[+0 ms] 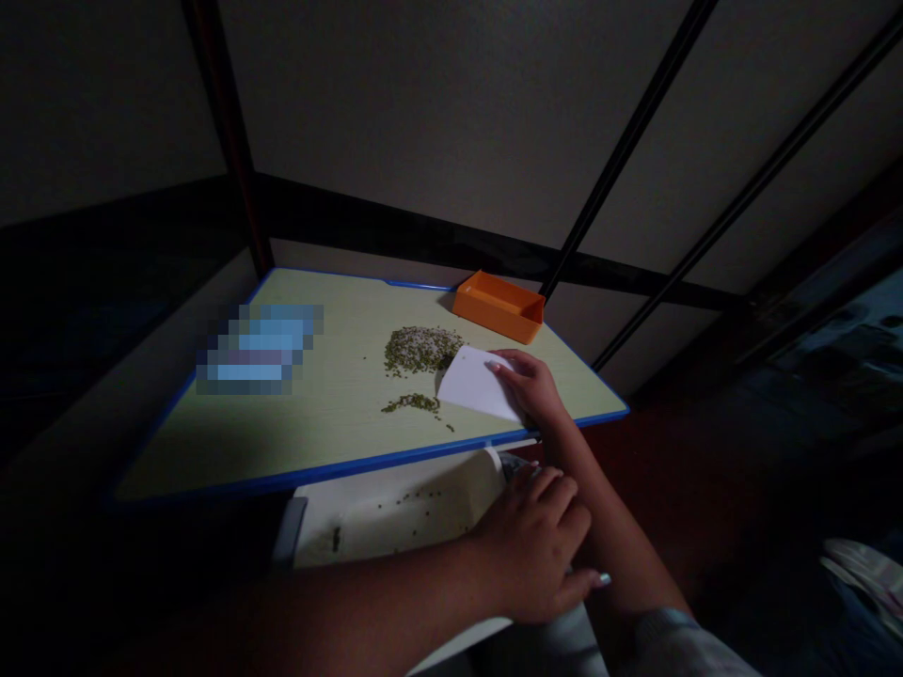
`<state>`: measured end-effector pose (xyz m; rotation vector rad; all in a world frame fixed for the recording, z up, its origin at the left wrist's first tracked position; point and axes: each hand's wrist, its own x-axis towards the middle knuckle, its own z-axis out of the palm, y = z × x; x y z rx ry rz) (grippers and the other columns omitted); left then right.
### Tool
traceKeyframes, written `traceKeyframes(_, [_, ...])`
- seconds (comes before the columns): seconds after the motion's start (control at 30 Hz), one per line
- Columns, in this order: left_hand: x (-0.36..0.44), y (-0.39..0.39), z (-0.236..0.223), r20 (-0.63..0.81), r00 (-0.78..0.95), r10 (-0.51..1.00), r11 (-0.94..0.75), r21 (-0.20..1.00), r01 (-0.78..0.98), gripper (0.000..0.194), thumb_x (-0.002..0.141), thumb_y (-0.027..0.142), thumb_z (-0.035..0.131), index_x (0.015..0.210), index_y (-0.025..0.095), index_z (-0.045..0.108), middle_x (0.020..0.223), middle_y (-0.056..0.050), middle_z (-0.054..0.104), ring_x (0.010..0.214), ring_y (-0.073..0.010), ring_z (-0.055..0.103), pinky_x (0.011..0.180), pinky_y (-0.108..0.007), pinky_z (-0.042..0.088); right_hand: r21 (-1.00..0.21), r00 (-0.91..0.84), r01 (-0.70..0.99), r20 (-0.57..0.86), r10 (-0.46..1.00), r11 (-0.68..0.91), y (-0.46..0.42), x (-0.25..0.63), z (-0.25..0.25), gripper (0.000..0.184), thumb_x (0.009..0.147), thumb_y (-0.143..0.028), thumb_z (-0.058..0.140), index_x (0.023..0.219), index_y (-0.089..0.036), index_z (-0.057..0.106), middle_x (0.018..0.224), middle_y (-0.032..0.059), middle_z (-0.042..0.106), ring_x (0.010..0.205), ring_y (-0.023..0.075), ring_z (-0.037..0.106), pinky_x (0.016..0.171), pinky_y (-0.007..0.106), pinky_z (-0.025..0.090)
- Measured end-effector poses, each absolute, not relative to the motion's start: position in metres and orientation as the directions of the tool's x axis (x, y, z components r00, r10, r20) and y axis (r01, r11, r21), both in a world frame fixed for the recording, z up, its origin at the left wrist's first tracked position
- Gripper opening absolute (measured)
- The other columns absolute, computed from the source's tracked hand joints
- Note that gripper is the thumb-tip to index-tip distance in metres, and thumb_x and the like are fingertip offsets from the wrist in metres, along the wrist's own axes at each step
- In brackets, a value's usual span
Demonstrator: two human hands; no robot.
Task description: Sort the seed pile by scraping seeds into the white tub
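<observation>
My right hand pinches a white plastic scraper, thumb on its upper face. The scraper is tilted against the table at the right side of a heap of small green and pale grains, perhaps beans. A smaller streak of grains lies just in front of the heap. My left hand crosses over the right end of a white bin and overlaps my right forearm. Its fingers are bent and close together, the thumb stretched to the right; anything under the fingers is hidden.
An orange open-topped box stands at the table's back right. On the left lies a pixelated bluish item. The pale table has a blue edge; the bin below its front edge holds scattered grains. Cabinet panels rise behind.
</observation>
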<state>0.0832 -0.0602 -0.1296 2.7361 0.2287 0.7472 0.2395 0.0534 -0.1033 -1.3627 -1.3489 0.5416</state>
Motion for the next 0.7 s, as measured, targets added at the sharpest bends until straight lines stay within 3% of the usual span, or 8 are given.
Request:
traceKeyframes(0.3, [0.0836,-0.0616,-0.1346,0.494,0.837,0.234,-0.943,0.325,0.071,0.065,0.090,0.051,0.049,0.139,0.011,0.040,0.143,-0.017,0.041,0.130,-0.0326,0.038,0.113,-0.057,0.027,-0.897,0.217,0.359,0.348,0.912,0.257,0.0509,0.2397,-0.1014,0.032,0.067,-0.043,0.076,0.090,-0.021,0.076,0.100,0.0061,0.075,0.090,0.0227,0.065,0.081,0.034,0.048])
traceKeyframes(0.47, [0.0830,-0.0619,-0.1336,0.493,0.841,0.222,-0.954,0.288,0.083,0.055,0.089,0.052,0.049,0.125,0.010,0.052,0.150,-0.020,0.032,0.136,-0.0352,0.033,0.111,-0.057,0.029,-0.897,0.201,0.360,0.342,0.918,0.255,0.0511,0.2423,-0.1036,0.032,0.068,-0.043,0.077,0.092,-0.021,0.076,0.100,0.0059,0.075,0.091,0.0224,0.065,0.084,0.035,0.048])
traceKeyframes(0.7, [0.0840,-0.0614,-0.1304,0.479,0.850,0.221,-0.955,0.282,0.089,0.047,0.088,0.053,0.051,0.113,0.013,0.056,0.134,-0.016,0.048,0.132,-0.0323,0.036,0.112,-0.055,0.029,-0.909,0.172,0.317,0.337,0.926,0.272,0.0523,0.2454,-0.1076,0.029,0.069,-0.040,0.077,0.091,-0.022,0.076,0.100,0.0062,0.075,0.091,0.0213,0.065,0.082,0.034,0.049])
